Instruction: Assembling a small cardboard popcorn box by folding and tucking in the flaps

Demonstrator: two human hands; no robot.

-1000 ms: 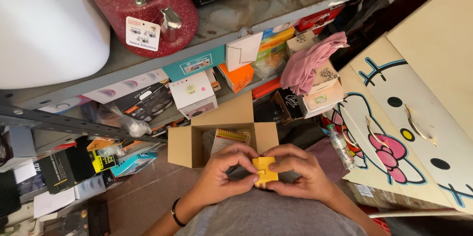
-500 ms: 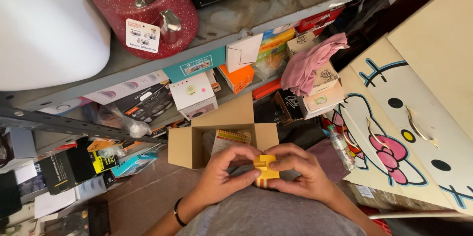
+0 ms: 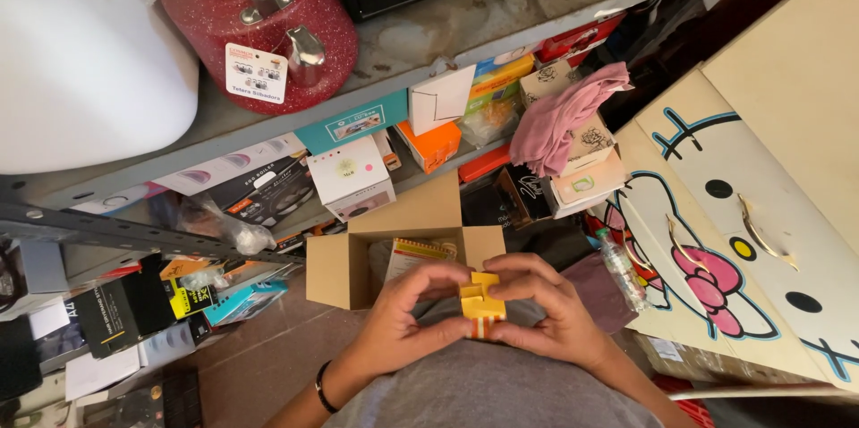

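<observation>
A grey metal shelf [image 3: 501, 21] crosses the upper frame, bearing a red glittery kettle [image 3: 268, 30] at upper left. On the right stands a cream cabinet painted with a cartoon cat [image 3: 769, 213]. At lower centre, an open brown cardboard box [image 3: 358, 262] sits just above the hands. The left hand [image 3: 403, 325] and right hand [image 3: 546, 316] both pinch a small yellow carton with open flaps [image 3: 481, 303] between fingertips, low in the middle.

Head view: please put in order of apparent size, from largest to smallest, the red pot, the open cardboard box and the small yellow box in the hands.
1. Red pot, though nearer the camera.
2. Open cardboard box.
3. Small yellow box.
</observation>
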